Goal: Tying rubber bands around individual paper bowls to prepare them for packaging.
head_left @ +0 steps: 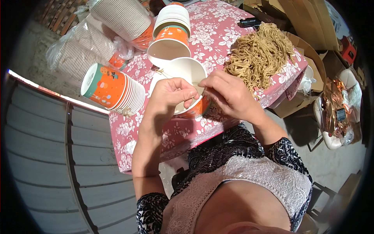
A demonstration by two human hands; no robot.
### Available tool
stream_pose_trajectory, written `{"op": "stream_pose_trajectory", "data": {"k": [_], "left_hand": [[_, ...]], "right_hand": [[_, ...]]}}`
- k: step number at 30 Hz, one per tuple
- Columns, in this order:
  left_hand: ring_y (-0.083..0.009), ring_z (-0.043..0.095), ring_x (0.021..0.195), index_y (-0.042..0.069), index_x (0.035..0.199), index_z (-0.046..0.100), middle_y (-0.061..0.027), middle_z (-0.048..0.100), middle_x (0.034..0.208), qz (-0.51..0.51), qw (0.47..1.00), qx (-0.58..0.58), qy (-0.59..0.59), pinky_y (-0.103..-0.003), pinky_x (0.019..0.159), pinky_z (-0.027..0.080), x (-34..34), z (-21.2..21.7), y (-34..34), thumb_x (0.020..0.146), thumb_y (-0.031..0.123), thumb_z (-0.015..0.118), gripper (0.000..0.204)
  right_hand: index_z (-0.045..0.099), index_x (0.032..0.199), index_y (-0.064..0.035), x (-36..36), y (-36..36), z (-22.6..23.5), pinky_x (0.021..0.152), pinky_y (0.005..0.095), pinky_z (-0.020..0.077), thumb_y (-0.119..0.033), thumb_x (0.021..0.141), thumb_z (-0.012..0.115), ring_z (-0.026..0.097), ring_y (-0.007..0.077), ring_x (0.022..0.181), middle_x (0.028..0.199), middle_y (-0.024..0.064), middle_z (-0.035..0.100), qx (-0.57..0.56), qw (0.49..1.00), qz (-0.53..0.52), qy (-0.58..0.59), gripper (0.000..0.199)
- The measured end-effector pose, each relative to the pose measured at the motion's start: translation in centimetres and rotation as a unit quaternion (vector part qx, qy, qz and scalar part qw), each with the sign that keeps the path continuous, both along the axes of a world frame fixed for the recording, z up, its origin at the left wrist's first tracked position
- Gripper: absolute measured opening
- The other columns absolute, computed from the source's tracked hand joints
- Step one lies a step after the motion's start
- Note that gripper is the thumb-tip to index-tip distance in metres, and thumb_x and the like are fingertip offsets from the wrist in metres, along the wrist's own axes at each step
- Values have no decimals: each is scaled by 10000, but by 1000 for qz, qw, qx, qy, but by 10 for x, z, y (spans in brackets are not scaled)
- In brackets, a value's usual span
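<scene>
A paper bucket (196, 109), orange outside and white inside, is at the table's near edge beneath both hands. My left hand (171, 94) is closed in a pinch over its rim. My right hand (229, 94) is also closed, its fingertips pinched at the bucket's right side. What the fingertips hold is too small to make out. Just behind the hands is a white bucket opening (189, 67), partly hidden by them. A short bit of tan cord (160, 71) shows beside my left hand. To the right lies a large heap of tan cords (259, 54).
A stack of orange buckets (113, 87) lies at the table's left edge. Another stack (171, 25) lies behind the hands. Plastic-wrapped bucket stacks (87, 45) fill the upper left. A black object (249, 22) sits behind the cords. Cardboard boxes (307, 78) stand right of the table.
</scene>
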State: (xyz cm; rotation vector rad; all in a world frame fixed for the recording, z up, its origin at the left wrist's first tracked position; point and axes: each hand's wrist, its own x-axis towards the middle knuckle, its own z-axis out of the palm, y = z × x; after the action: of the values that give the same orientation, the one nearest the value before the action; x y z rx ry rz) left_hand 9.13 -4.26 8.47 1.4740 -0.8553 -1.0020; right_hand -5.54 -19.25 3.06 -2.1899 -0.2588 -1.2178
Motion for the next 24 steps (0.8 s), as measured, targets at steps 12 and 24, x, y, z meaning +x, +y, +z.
{"op": "stream_pose_trajectory", "data": {"k": [12, 24], "left_hand": [[-98, 606, 642, -66, 908, 688, -73, 673, 765, -65, 998, -9, 21, -239, 612, 480, -1, 5, -5, 810, 51, 703, 154], [-89, 561, 539, -33, 900, 622, -42, 606, 671, -45, 998, 25, 39, -213, 500, 451, 5, 0, -4, 848, 118, 699, 178]], "right_hand": [[650, 959, -13, 41, -17, 20, 758, 374, 519, 42, 783, 682, 637, 277, 835, 892, 94, 630, -28, 982, 181, -40, 187], [575, 910, 5, 2, -10, 8, 929, 437, 426, -31, 833, 648, 502, 365, 1060, 1174, 196, 531, 19, 999, -11, 44, 112]]}}
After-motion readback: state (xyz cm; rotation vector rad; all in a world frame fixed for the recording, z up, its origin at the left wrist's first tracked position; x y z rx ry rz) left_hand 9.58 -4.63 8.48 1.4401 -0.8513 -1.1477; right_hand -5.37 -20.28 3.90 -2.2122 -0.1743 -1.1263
